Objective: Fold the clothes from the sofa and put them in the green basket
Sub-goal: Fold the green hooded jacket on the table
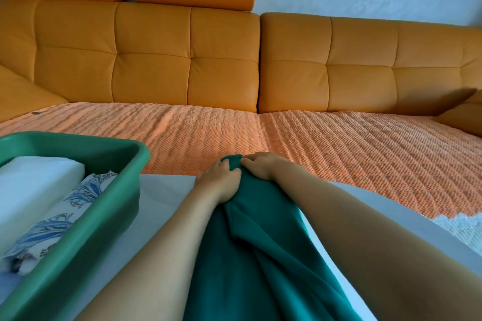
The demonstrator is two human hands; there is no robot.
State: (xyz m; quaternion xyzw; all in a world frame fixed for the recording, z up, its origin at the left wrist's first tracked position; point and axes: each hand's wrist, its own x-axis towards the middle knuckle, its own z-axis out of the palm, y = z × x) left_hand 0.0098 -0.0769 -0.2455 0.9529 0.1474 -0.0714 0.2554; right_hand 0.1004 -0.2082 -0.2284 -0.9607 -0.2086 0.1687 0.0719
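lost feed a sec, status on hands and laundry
Left hand and right hand grip teal garment. Green basket holds white piece and floral piece. Nothing in the way.

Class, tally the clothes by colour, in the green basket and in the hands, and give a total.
White folded cloth, in the green basket: 1
Blue-patterned cloth, in the basket: 1
Dark green garment, gripped by left hand and right hand: 1
Total: 3

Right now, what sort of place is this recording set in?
Most likely a home living room: a long orange sofa with a knitted throw, and a green basket holding folded laundry.
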